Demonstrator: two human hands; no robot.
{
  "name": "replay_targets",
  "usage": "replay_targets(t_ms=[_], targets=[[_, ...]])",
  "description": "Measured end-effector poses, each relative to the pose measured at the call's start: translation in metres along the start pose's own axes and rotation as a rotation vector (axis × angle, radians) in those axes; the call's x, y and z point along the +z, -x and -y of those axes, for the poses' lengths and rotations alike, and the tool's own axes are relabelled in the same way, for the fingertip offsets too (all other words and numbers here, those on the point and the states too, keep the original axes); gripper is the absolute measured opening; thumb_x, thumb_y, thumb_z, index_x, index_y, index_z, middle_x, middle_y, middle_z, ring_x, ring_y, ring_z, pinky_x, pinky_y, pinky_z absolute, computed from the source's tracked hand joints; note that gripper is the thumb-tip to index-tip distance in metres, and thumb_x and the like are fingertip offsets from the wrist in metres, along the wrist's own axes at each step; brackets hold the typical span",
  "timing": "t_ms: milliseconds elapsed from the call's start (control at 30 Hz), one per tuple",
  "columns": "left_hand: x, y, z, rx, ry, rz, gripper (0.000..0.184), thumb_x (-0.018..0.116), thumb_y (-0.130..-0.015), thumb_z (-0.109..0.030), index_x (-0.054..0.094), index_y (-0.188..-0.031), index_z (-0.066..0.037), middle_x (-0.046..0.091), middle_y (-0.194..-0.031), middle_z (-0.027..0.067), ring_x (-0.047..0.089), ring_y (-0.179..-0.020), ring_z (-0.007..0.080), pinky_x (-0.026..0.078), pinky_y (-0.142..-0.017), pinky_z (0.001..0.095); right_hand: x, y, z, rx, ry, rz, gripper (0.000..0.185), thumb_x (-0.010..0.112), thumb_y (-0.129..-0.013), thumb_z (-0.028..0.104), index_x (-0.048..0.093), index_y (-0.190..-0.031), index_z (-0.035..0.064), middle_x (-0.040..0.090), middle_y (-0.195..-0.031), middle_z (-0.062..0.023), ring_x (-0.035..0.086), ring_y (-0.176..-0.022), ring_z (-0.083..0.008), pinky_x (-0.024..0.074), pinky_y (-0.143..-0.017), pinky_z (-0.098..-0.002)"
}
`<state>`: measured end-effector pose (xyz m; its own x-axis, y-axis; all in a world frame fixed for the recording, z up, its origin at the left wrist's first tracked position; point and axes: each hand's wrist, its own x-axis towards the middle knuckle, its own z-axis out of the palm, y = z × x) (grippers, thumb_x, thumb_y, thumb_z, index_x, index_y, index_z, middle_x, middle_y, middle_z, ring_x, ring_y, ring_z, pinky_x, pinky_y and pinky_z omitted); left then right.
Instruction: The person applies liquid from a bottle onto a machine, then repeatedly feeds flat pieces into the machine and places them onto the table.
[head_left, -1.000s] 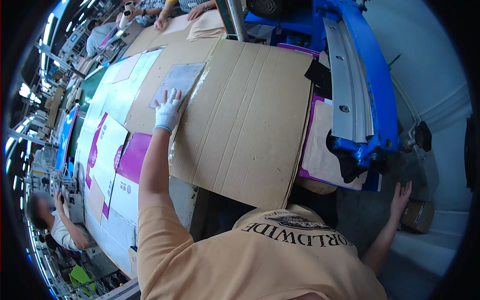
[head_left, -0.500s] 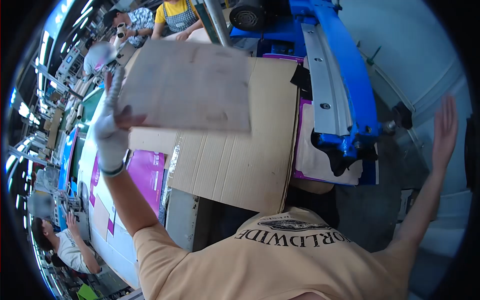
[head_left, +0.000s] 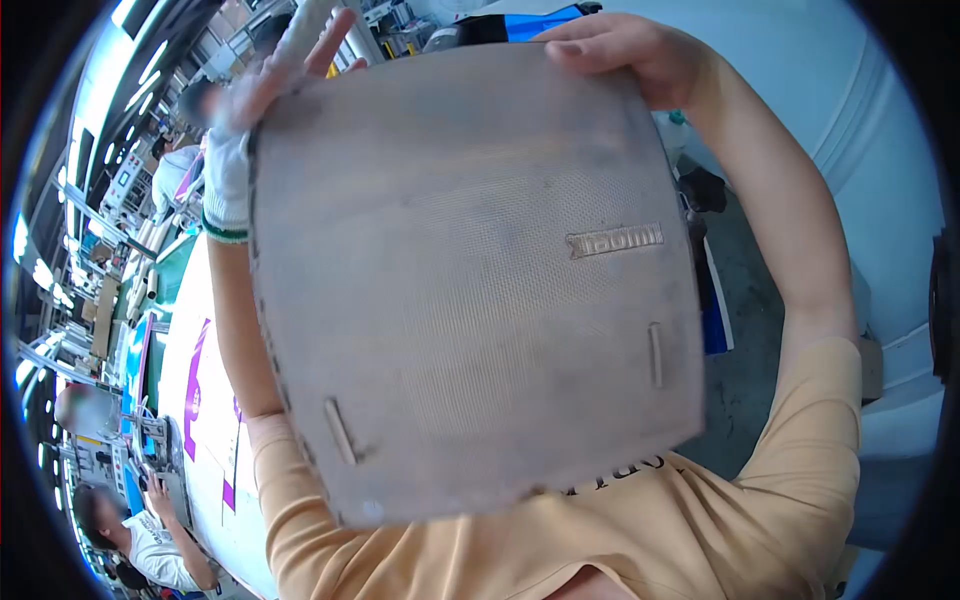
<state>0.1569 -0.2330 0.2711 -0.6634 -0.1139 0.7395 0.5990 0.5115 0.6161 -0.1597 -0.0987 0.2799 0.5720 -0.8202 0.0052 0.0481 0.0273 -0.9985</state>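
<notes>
A flat grey-brown plate, roughly square, is held up close in front of my chest. Its face carries a fine grid texture, a small lettered block at the right and a narrow bar towards each lower side; I cannot read the letters. My left hand, in a white glove with bare fingertips, grips the upper left corner and is blurred, some fingers sticking up past the edge. At the upper right, my bare right hand is closed over the top edge, thumb on the near face.
Behind the plate, a bit of blue machine shows at the top, with a dark knob to the right. On the left runs a white work table with purple printed pieces. A co-worker sits at the lower left.
The plate has come nearer, and its textured face now fills the middle of the view. My right hand, earlier empty and out at the right, has taken hold of the top edge.
</notes>
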Motion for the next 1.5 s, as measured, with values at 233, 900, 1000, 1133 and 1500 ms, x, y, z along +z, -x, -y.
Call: replay_targets(t_ms=[233,900,1000,1133,1500], targets=[[0.033,-0.014,0.039,-0.157,-0.308,-0.556,0.059,0.052,-0.076,-0.005,0.024,-0.128,-0.004,0.026,-0.13,0.0189,0.034,-0.117,0.0263,0.033,-0.094,0.0317,-0.071,0.119,-0.02,-0.321,-0.11,-0.541,0.029,0.043,-0.087,0.021,0.052,-0.104,0.0001,0.055,-0.101,-0.0074,0.051,-0.095,-0.0144,0.0385,-0.083,-0.0268],[0.159,0.044,0.166,-1.001,0.173,-0.758,0.04,0.051,-0.081,-0.042,0.045,-0.096,-0.006,0.051,-0.093,0.006,0.05,-0.079,0.0148,0.042,-0.068,0.0287,-0.057,0.165,-0.169,-0.18,-0.271,-1.019,0.054,0.044,-0.084,0.043,0.035,-0.121,0.0047,0.045,-0.117,-0.0133,0.047,-0.105,-0.0253,0.0407,-0.084,-0.0405],[0.158,0.032,0.177,-1.062,0.37,-0.733,0.047,0.049,-0.076,-0.055,0.048,-0.088,-0.009,0.052,-0.083,0.0029,0.048,-0.077,0.0147,0.041,-0.067,0.0289,-0.056,0.157,-0.176,0.053,0.097,-1.28,0.084,0.035,-0.077,0.063,0.006,-0.133,0.0059,0.017,-0.135,-0.0174,0.021,-0.124,-0.0317,0.0212,-0.097,-0.0474],[0.15,0.02,0.187,-1.161,0.683,-0.844,0.034,0.058,-0.076,-0.041,0.049,-0.085,-0.009,0.052,-0.08,0.0027,0.049,-0.077,0.015,0.041,-0.066,0.0279,-0.048,0.167,-0.168,-0.052,0.027,-1.316,0.095,0.032,-0.073,0.069,-0.009,-0.132,0.0065,-0.002,-0.138,-0.0193,0.002,-0.128,-0.0333,0.008,-0.1,-0.0483],[0.087,0.064,0.169,-0.936,0.958,-0.942,0.019,0.058,-0.074,-0.002,0.05,-0.091,-0.003,0.055,-0.087,0.0075,0.054,-0.083,0.0172,0.044,-0.074,0.0293,-0.056,0.199,-0.172,-0.262,0.199,-1.567,0.065,0.04,-0.087,0.038,0.009,-0.131,0.0013,0.021,-0.133,-0.0183,0.036,-0.116,-0.0287,0.0338,-0.091,-0.0369]])
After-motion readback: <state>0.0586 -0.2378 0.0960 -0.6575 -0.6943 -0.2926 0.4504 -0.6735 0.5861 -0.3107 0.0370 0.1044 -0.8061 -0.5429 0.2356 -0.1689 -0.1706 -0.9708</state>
